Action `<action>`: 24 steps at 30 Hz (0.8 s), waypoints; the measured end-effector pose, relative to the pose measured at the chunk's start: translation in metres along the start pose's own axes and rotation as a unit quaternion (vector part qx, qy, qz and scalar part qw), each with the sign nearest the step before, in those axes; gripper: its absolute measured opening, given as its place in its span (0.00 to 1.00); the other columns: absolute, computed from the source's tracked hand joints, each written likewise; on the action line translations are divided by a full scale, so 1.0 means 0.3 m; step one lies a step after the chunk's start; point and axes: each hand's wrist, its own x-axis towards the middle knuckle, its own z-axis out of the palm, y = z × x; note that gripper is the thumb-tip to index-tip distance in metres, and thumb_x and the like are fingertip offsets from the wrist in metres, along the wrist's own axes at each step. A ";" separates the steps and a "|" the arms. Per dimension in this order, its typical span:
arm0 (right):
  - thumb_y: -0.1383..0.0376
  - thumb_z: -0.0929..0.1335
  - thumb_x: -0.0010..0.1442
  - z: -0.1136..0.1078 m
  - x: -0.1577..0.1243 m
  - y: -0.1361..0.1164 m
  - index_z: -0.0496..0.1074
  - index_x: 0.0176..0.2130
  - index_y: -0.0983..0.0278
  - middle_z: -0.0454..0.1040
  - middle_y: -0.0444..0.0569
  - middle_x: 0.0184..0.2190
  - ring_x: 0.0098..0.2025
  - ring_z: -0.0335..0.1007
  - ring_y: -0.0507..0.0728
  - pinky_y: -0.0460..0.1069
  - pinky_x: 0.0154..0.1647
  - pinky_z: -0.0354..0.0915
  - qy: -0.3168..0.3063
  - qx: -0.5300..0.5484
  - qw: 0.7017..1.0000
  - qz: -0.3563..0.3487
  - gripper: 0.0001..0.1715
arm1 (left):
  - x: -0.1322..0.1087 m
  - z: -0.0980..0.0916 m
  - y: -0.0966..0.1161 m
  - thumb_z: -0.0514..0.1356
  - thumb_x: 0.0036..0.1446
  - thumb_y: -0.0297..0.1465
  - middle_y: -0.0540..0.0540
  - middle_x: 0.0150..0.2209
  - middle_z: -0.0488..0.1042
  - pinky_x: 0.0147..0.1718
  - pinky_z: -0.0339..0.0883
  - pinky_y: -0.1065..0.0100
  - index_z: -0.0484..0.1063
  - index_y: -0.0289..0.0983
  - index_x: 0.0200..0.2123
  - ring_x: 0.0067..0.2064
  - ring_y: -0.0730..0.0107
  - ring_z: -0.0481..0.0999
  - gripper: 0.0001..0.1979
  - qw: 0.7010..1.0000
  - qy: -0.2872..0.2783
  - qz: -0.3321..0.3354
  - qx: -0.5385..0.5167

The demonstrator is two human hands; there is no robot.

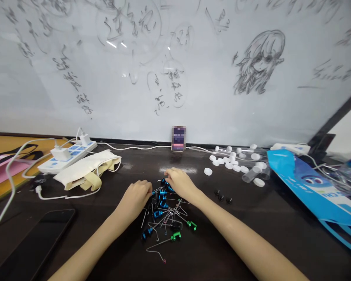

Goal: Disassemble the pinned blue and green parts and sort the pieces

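A tangle of thin wire hooks with small blue metal pieces (163, 204) lies on the dark table (210, 249) in front of me. Two green pieces (192, 224) sit at its near edge. My left hand (136, 198) rests at the left side of the pile, fingers curled together on something I cannot make out. My right hand (179, 183) is at the pile's far edge, fingers bent down and pinching among the blue pieces.
Three small black knobs (222, 197) lie right of the pile. White caps and clear tubes (236, 164) are scattered farther right, beside a blue bag (312, 187). A cloth bag (86, 169), power strip (67, 154) and dark phone (38, 242) are on the left. A whiteboard (175, 70) stands behind.
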 end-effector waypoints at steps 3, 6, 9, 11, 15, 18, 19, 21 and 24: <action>0.70 0.68 0.56 0.050 0.053 0.004 0.72 0.37 0.66 0.73 0.53 0.38 0.43 0.69 0.60 0.50 0.42 0.60 -0.019 -0.006 1.000 -0.001 0.05 | 0.001 0.002 -0.002 0.53 0.60 0.27 0.48 0.33 0.70 0.35 0.59 0.67 0.67 0.38 0.29 0.38 0.64 0.71 0.07 1.000 0.017 -0.007 -0.023; 0.73 0.67 0.55 0.058 0.066 -0.003 0.72 0.36 0.66 0.73 0.54 0.36 0.42 0.70 0.61 0.51 0.42 0.59 -0.020 -0.001 1.000 -0.002 0.06 | 0.000 -0.004 0.001 0.53 0.61 0.30 0.48 0.34 0.70 0.35 0.59 0.66 0.68 0.38 0.30 0.39 0.63 0.70 0.07 0.998 0.051 -0.011 -0.026; 0.72 0.63 0.59 0.017 0.054 0.006 0.71 0.41 0.66 0.72 0.55 0.40 0.44 0.69 0.60 0.51 0.44 0.58 0.008 0.017 1.000 0.009 0.10 | 0.000 -0.012 0.009 0.52 0.62 0.30 0.47 0.34 0.70 0.36 0.59 0.64 0.68 0.38 0.31 0.39 0.62 0.69 0.08 0.996 0.086 -0.010 -0.025; 0.71 0.61 0.62 -0.032 0.038 0.024 0.70 0.43 0.66 0.70 0.56 0.43 0.45 0.68 0.60 0.52 0.45 0.58 0.032 0.037 0.999 0.021 0.12 | 0.001 -0.016 0.017 0.51 0.62 0.30 0.48 0.34 0.70 0.37 0.59 0.64 0.68 0.38 0.31 0.38 0.63 0.69 0.09 0.994 0.099 -0.004 -0.037; 0.67 0.62 0.62 -0.131 -0.011 0.066 0.71 0.37 0.65 0.73 0.49 0.32 0.35 0.71 0.55 0.49 0.38 0.61 0.035 0.105 0.993 0.036 0.09 | -0.003 -0.030 0.040 0.50 0.63 0.32 0.48 0.32 0.71 0.38 0.60 0.63 0.68 0.38 0.32 0.37 0.64 0.69 0.10 0.990 0.116 0.010 -0.082; 0.60 0.64 0.62 -0.152 -0.063 0.075 0.69 0.34 0.65 0.71 0.43 0.20 0.23 0.68 0.51 0.46 0.27 0.61 0.007 0.181 0.982 0.048 0.11 | -0.013 -0.047 0.069 0.50 0.64 0.36 0.48 0.34 0.72 0.40 0.62 0.62 0.69 0.38 0.34 0.38 0.64 0.71 0.12 0.980 0.118 0.016 -0.157; 0.57 0.65 0.60 -0.145 -0.082 0.071 0.68 0.33 0.65 0.70 0.42 0.19 0.22 0.68 0.51 0.45 0.25 0.61 0.004 0.238 0.969 0.065 0.13 | -0.018 -0.052 0.080 0.50 0.63 0.38 0.48 0.36 0.73 0.41 0.62 0.62 0.69 0.39 0.36 0.40 0.64 0.71 0.11 0.976 0.116 0.016 -0.185; 0.54 0.69 0.56 -0.119 -0.119 0.055 0.66 0.31 0.65 0.70 0.42 0.19 0.21 0.68 0.50 0.44 0.23 0.61 0.006 0.392 0.913 0.112 0.16 | -0.027 -0.058 0.104 0.53 0.61 0.41 0.47 0.39 0.73 0.43 0.63 0.62 0.68 0.40 0.41 0.43 0.63 0.72 0.12 0.967 0.104 0.014 -0.233; 0.55 0.73 0.50 -0.083 -0.163 0.021 0.63 0.29 0.64 0.71 0.41 0.21 0.24 0.71 0.50 0.45 0.29 0.66 -0.005 0.567 0.809 0.154 0.20 | -0.036 -0.052 0.135 0.59 0.56 0.42 0.48 0.40 0.73 0.43 0.65 0.62 0.65 0.42 0.47 0.43 0.63 0.72 0.18 0.960 0.090 0.005 -0.265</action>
